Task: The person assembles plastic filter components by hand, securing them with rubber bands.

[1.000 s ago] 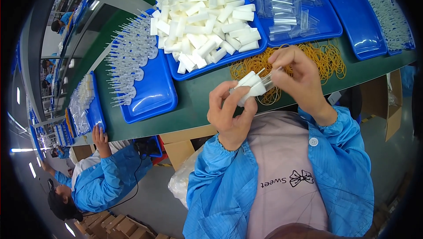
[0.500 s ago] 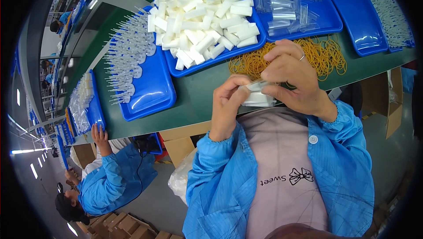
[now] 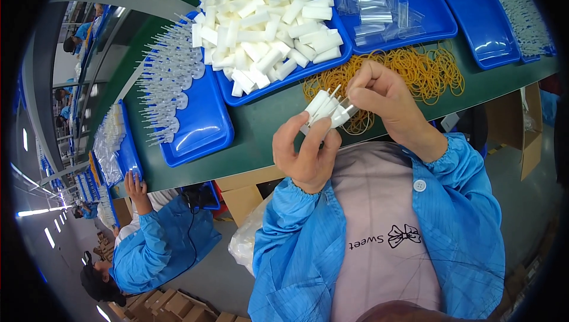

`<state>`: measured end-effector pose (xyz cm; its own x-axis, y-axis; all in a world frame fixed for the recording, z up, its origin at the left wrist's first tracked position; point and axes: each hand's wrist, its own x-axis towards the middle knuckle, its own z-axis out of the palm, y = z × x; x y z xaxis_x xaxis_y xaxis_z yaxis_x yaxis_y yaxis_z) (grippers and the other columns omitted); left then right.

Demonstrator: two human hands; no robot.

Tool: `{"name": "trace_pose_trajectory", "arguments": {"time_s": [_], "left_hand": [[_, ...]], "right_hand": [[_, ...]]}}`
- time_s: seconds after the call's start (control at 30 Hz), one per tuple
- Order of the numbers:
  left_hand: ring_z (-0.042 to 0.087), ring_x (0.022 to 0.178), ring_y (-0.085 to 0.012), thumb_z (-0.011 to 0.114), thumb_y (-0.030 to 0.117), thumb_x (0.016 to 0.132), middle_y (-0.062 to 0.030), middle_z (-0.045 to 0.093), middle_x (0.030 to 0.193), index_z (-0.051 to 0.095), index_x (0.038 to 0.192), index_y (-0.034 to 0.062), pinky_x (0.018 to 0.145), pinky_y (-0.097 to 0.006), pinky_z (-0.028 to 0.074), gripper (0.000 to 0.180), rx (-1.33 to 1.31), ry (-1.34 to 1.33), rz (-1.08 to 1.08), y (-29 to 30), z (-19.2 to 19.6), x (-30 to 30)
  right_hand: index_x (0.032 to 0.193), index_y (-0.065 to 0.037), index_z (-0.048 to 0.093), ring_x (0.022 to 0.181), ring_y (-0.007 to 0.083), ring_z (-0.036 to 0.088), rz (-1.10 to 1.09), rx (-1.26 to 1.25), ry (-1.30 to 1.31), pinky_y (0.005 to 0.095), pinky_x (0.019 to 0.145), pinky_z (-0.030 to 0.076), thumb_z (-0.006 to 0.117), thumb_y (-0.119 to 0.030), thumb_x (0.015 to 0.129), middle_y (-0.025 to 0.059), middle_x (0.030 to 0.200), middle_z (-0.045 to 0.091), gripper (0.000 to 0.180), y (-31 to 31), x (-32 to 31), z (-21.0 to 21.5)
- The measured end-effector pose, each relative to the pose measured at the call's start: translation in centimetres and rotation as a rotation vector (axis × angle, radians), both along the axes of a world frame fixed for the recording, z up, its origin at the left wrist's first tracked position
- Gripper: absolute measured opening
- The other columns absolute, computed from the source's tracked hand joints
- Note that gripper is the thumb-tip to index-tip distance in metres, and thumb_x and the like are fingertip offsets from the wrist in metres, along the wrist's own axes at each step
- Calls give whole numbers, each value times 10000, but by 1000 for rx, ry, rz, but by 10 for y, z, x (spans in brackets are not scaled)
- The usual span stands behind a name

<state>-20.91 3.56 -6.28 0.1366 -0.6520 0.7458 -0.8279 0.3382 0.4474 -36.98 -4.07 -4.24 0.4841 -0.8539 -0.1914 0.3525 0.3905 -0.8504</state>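
Note:
My left hand [image 3: 305, 156] is closed around a small bundle of white blocks [image 3: 320, 105] with a thin pale stem sticking up from it. Close by on the right, my right hand [image 3: 388, 99] has its fingers curled in a pinch at the bundle's edge; what lies between those fingertips is too small to make out. Just beyond both hands, a heap of yellow-brown rubber bands [image 3: 430, 76] lies on the green table. Similar loose white blocks [image 3: 261, 25] are piled on a blue tray [image 3: 284, 88] ahead of my left hand.
Clear plastic sleeves [image 3: 379, 10] fill a blue tray behind the rubber bands. Translucent stemmed parts [image 3: 172, 73] stand on a blue tray [image 3: 204, 135] at left, with more at the far right [image 3: 515, 13]. A co-worker in blue [image 3: 160, 245] sits at the left; cardboard boxes [image 3: 178, 304] stand below.
My left hand has turned the bundle, so its blocks and thin stem now point up and away. My right hand's spread fingers have drawn into a pinch beside it.

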Motion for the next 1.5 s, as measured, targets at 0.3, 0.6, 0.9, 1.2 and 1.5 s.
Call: {"name": "trace_pose_trajectory", "arguments": {"time_s": [0.3, 0.6, 0.9, 1.2, 1.5], "left_hand": [[566, 893, -225, 655, -24, 696, -105, 568, 1008, 642, 944, 46, 788, -302, 451, 257, 356, 606, -168, -7, -6, 2], [588, 928, -198, 435, 509, 946, -125, 525, 1251, 309, 1422, 27, 820, -314, 489, 689, 879, 1552, -766, -6, -5, -3], [540, 1165, -244, 662, 271, 869, -136, 518, 1268, 336, 1380, -4, 952, -340, 473, 666, 969, 1806, -889, -6, 4, -10], [523, 1163, -253, 669, 375, 854, -128, 509, 1270, 357, 1342, 1, 976, -391, 443, 689, 976, 1819, -924, 2, -2, -10], [545, 1142, -247, 513, 367, 951, -144, 528, 1259, 383, 1338, -3, 920, -364, 485, 551, 898, 1911, -790, 1, -4, -10]], "right_hand": [[874, -37, 556, 780, 140, 544, -264, -1246, 530, 259, 736, 438, 706, -45, 755, 47, 836, 559, 191, -6, -1, 6], [935, -23, 601, 870, 145, 562, 191, -618, 508, 298, 798, 454, 708, -150, 780, 47, 901, 581, 228, -35, -24, 22], [1377, -59, 404, 1272, 354, 397, 168, -1153, 619, 417, 1041, 351, 772, -174, 632, 173, 1404, 380, 839, -15, -17, 30], [1399, -60, 361, 1244, 357, 441, 148, -1274, 728, 476, 1061, 333, 810, -225, 601, 162, 1362, 450, 930, -7, -12, 21], [1323, -67, 452, 1243, 313, 446, 95, -1253, 811, 511, 1086, 272, 810, -249, 574, 116, 1304, 503, 849, -3, -8, 24]]}}
